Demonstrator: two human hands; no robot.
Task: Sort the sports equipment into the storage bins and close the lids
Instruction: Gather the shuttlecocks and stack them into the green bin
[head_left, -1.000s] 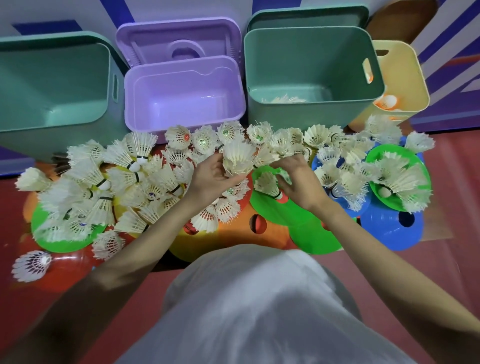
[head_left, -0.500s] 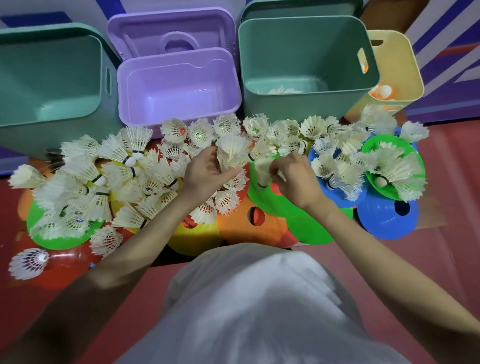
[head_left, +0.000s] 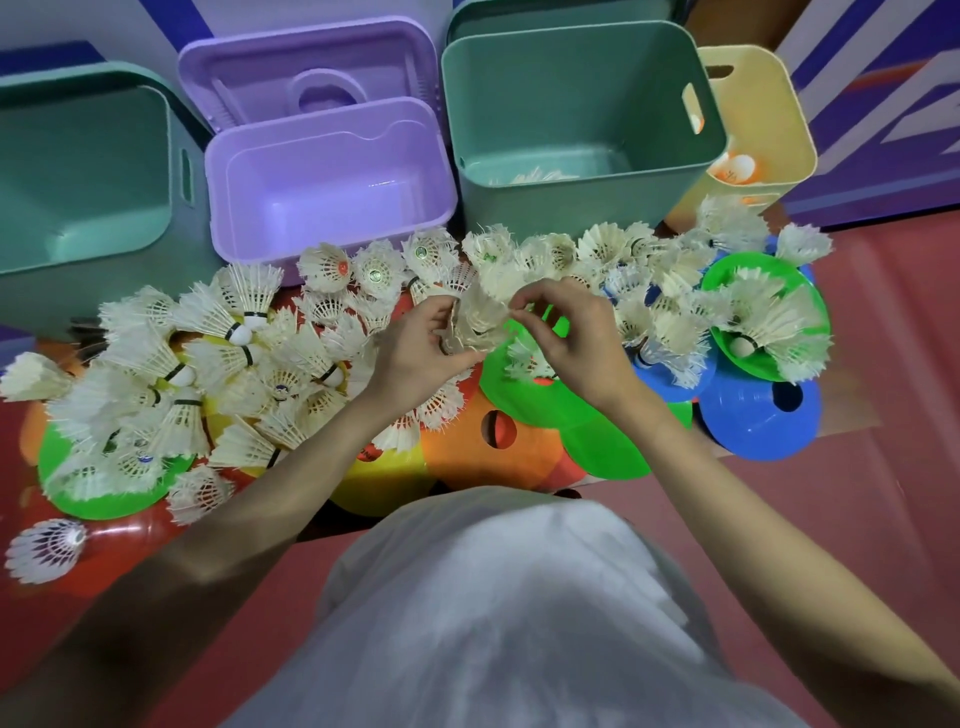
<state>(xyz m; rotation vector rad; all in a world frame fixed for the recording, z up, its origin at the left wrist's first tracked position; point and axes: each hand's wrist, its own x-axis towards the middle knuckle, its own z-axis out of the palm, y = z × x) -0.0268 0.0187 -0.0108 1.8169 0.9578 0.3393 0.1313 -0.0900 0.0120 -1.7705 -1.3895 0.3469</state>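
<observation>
You had both hands meeting over the middle of the spread, and the reason looked plain: your left hand (head_left: 421, 348) curled round a small stack of shuttlecocks (head_left: 480, 317), steadying it, while your right hand (head_left: 574, 338) pinched the feather edge with thumb and forefinger, as if nesting one into the next so several could travel in a single carry. That stack sat lifted just above the green cone (head_left: 550, 405), near the front wall of the right green bin (head_left: 582, 119). That bin was the likely destination, since pale feathers showed on its floor, though too dim to count. The purple bin (head_left: 332, 176) stood open in front of its lid (head_left: 311, 78), which leaned behind it, kept within reach for closing. The left green bin (head_left: 88, 171) showed nothing inside, and the yellow bin (head_left: 763, 130) held small orange and white balls. Loose shuttlecocks (head_left: 218, 364) lay thick over the flat cones, so most of the sorting remained, in my judgement.
</observation>
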